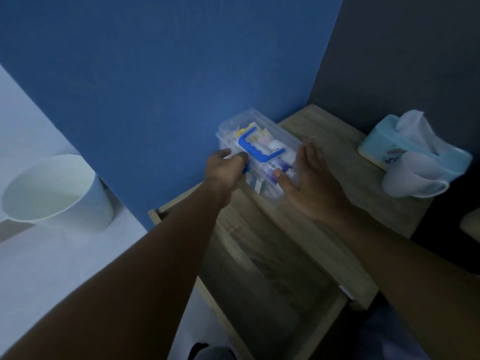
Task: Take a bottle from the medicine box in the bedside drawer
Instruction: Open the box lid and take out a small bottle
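Observation:
A clear plastic medicine box (283,137) with a blue handle (255,149) rests on the wooden bedside table (335,157), close to the blue wall. Through its lid I see small bottles with white caps (275,145) and purple labels, plus other packets. My left hand (224,168) has its fingers curled on the blue latch at the box's near-left end. My right hand (307,184) lies flat with fingers spread against the box's right side, thumb on the lid. The box lid is down. Below the hands, the drawer (335,315) stands pulled out.
A light-blue tissue box (381,144) and a white cup (413,179) lying against it sit on the table's right side. A white bin (54,193) stands on the pale floor at left. A dark wall rises behind the table.

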Tool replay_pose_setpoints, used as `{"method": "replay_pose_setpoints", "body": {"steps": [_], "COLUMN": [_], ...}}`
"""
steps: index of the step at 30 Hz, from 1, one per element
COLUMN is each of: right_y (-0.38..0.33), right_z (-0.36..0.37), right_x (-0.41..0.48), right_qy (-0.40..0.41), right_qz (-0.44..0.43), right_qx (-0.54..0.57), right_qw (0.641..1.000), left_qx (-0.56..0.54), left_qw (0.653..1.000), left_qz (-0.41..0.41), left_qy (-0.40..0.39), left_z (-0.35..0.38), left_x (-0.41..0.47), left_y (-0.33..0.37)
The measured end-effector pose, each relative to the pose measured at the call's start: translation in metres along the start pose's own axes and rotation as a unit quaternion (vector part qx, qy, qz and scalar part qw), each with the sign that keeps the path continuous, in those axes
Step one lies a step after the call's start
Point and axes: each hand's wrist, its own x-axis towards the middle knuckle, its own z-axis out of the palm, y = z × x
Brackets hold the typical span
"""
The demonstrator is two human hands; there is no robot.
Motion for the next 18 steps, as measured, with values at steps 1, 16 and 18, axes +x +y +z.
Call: {"method": "replay_pose_setpoints", "body": {"steps": [1, 16, 18], "right_y": [0.001, 0.004, 0.004], "right_z": [0.000, 0.011, 0.012], "right_x": [0.001, 0.005, 0.005], "right_qy": [0.010, 0.031, 0.038], "right_qz": [-0.004, -0.002, 0.001], "right_qx": [-0.013, -0.089, -0.093], "right_qw": [1.000, 0.996, 0.995], "left_qx": [0.003, 0.046, 0.077], "left_qw": [1.000, 0.990, 0.985], "left_qz": [0.006, 0.106, 0.136], "left_qy": [0.018, 0.084, 0.068], "left_z": [0.001, -0.006, -0.004], "left_x": [-0.002, 0.003, 0.006], "left_y": [-0.002, -0.042, -0.052]}}
